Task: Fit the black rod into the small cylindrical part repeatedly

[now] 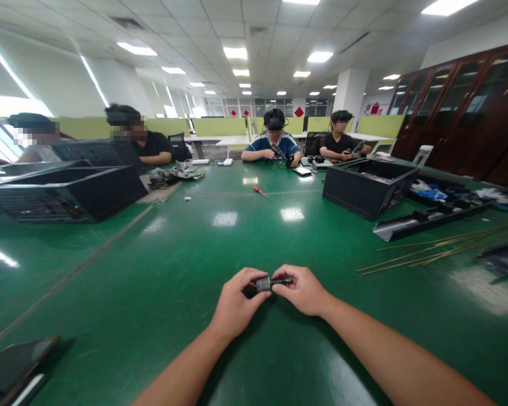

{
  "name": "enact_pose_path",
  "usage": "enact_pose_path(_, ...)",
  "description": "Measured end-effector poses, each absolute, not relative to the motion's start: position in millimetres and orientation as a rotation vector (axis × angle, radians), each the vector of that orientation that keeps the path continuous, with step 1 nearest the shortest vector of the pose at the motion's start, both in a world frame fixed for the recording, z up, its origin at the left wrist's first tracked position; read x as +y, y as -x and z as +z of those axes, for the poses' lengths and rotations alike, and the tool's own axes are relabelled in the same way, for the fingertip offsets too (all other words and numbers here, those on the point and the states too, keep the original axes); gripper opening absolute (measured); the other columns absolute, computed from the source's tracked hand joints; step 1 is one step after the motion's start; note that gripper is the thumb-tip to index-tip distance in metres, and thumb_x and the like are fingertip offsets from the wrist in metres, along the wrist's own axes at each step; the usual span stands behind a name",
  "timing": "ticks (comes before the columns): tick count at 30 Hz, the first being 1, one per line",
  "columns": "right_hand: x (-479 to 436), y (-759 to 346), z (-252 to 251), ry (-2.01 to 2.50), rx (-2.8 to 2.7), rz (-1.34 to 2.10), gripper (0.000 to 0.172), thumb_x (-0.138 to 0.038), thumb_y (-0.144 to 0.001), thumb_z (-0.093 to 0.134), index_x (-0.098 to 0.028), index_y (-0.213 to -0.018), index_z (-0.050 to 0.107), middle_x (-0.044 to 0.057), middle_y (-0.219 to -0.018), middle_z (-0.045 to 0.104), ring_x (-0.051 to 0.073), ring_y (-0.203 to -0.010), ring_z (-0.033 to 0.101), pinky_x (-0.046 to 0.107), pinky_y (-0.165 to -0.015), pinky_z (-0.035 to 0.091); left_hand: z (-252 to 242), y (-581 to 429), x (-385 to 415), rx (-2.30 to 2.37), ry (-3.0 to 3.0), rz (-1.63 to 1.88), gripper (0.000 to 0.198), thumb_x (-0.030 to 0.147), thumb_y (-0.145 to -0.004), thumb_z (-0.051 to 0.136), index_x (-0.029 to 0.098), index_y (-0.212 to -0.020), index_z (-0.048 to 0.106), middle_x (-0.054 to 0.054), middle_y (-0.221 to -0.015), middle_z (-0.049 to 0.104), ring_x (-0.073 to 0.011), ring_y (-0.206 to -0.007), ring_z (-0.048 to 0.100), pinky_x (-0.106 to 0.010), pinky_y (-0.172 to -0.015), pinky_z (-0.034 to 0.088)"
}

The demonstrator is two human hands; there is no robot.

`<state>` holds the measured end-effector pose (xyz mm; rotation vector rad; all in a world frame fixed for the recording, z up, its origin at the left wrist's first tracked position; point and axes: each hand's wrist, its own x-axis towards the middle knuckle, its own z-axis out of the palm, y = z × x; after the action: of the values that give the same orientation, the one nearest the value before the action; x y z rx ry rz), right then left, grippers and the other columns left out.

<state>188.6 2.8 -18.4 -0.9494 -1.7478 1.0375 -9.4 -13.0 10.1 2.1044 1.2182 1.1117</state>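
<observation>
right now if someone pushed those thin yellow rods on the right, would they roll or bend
The rods look long, thin and round, so they would probably roll on the smooth green table. Being so slender, they would likely flex if lifted by one end, and seem light.

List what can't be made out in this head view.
- Small grey part: fingers of left hand and right hand cover its ends; type unclear.
- Dark object: cut by bottom-left edge.
- Black case: walls hide the interior.
- Far clutter: too small.
</observation>
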Motion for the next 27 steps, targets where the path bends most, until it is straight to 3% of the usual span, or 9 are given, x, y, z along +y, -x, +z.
enact_pose_path(27,-0.2,-188.4,-18.4,0.979,-1.768,1.035,0.012,-0.025,-0.083,0.064,-0.018,-0.094,0.065,0.002,-0.085,0.067,0.015,-0.075,0.062,0.026,-0.071,0.048,4.6,12.2,-10.4,1.228,-2.057,1.124,0.027,0.019,-0.073,0.076,0.024,-0.099,0.069,-0.001,-0.094,0.069,-0.0166,-0.085,0.065,-0.028,-0.074,0.053)
